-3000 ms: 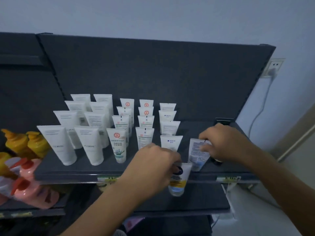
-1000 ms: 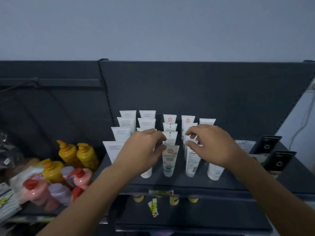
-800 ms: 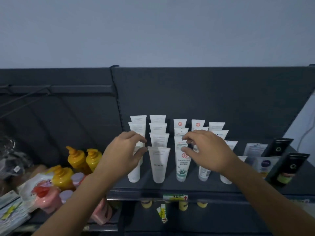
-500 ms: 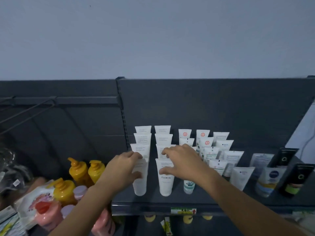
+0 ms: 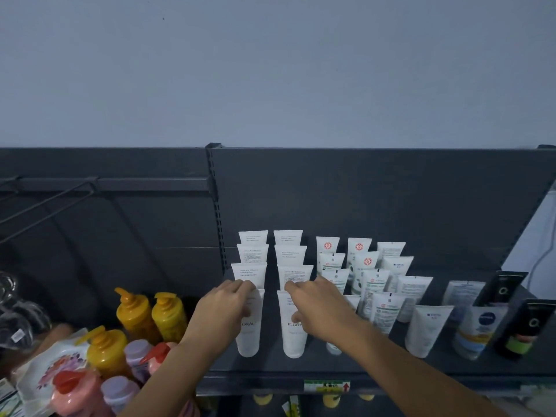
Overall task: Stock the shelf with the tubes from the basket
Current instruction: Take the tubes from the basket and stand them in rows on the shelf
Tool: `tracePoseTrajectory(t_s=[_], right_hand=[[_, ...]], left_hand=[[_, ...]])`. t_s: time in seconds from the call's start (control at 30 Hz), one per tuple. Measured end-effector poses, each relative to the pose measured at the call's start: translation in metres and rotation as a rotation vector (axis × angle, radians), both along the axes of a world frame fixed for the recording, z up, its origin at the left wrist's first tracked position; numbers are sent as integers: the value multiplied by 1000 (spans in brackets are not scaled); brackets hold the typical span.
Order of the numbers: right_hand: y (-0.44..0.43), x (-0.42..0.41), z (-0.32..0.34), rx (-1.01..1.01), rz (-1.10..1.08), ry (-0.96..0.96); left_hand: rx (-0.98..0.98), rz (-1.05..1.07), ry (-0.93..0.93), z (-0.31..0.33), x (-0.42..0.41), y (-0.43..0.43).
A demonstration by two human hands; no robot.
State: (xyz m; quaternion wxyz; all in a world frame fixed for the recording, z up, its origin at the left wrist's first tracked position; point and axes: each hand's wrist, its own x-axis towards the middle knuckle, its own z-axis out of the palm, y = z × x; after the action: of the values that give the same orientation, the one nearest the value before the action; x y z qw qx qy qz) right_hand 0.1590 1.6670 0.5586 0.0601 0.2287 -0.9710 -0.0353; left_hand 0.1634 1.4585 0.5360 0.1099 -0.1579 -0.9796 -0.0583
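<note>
Tubes: white ones stand cap-down in rows on the dark shelf [image 5: 270, 367], which has a dark back panel [image 5: 361, 200] behind it. Grey-blue wall [image 5: 270, 70] above the panel.

Two left columns are plain white tubes, four deep. Front pair both read "FLORAL": left front tube [image 5: 249, 332] and right front tube [image 5: 293, 329], standing just beside each other with a gap between.

To their right, columns of white tubes with red round logos [image 5: 359, 251], some tilted against neighbours. Further right a plain white tube [image 5: 425, 329] at the front, then a blue-logo tube [image 5: 481, 329] and two black tubes [image 5: 525, 329] leaning at the shelf's right end.

Left of the shelf, lower level: yellow pump bottles [image 5: 150, 316], pink and lilac bottles [image 5: 81, 392], a floral-print pack [image 5: 45, 368].

Yellow price label [image 5: 326, 386] on the shelf's front edge.

Left hand [image 5: 224, 308]: fingers wrapped over the top of the left front tube, gripping it by its upper part. Right hand [image 5: 320, 305]: fingers curled over the top of the right front tube, thumb against its face, gripping it. Both tubes upright, caps on the shelf.

Basket not in frame.
</note>
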Motion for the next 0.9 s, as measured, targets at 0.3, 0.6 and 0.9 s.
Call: tracePoseTrajectory(t_s=[0.3, 0.6, 0.9], right_hand=[[13, -3, 4, -57, 41, -11], [140, -3, 38, -42, -126, 23], [168, -17, -2, 97, -169, -190]], left_hand=[[42, -17, 50, 4, 1, 2], [201, -220, 154, 36, 3, 83], [-136, -293, 10, 6, -23, 173]])
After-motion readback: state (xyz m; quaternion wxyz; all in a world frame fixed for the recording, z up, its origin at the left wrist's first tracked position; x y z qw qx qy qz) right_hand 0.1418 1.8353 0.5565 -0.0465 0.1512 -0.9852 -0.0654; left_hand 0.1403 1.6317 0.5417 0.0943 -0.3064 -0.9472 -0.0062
